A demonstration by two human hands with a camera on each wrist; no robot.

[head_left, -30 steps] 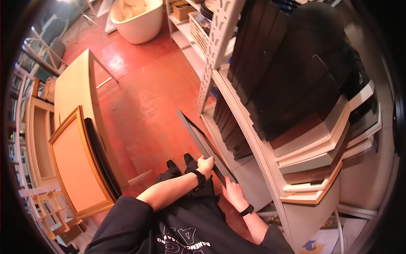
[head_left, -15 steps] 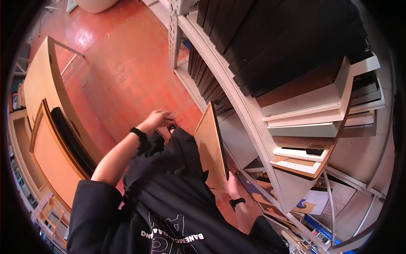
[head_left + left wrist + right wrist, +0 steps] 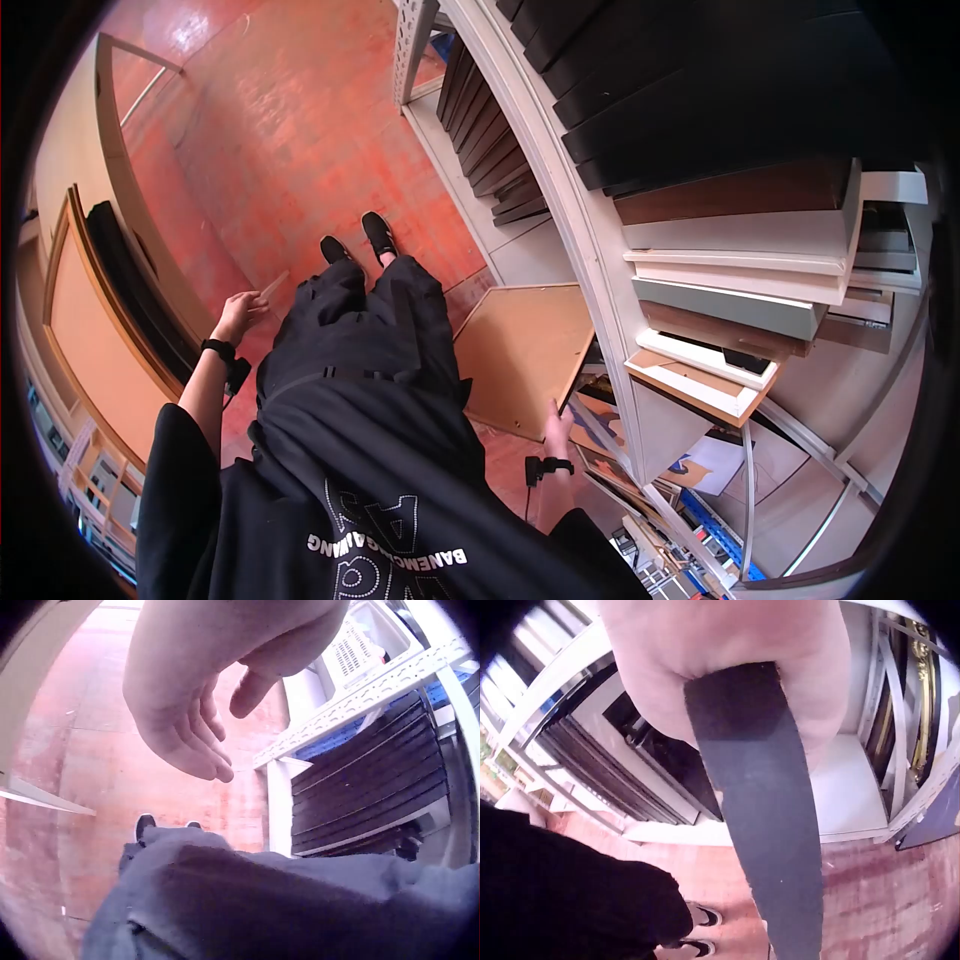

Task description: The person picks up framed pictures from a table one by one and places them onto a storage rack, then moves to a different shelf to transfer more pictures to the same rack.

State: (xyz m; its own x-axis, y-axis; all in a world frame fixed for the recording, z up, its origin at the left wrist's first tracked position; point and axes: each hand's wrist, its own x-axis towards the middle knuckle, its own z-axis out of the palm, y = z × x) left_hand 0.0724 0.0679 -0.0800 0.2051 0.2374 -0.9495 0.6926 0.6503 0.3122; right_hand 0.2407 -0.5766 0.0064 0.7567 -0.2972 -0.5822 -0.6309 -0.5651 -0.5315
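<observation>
In the head view my right hand (image 3: 558,428) grips the lower edge of a framed panel (image 3: 520,350), its brown back turned up beside my legs. The right wrist view has the panel's dark edge (image 3: 769,795) running away from the right hand (image 3: 735,660), whose fingers wrap round it. Away from the panel, my left hand (image 3: 240,312) hangs at the left with nothing in it. Its fingers are loosely bent in the left wrist view, where the hand (image 3: 217,667) is over the red floor.
Shelves (image 3: 570,170) at the right hold stacked dark and white frames (image 3: 740,270). A wood-edged framed board (image 3: 100,320) leans by a table (image 3: 125,170) at the left. More frames and a picture (image 3: 712,462) stand low at the right. Red floor (image 3: 290,130) lies ahead.
The left hand has let go of the panel and moved left, away from it. The panel, held by the right hand, has turned so its brown back shows. The head view has shifted downward.
</observation>
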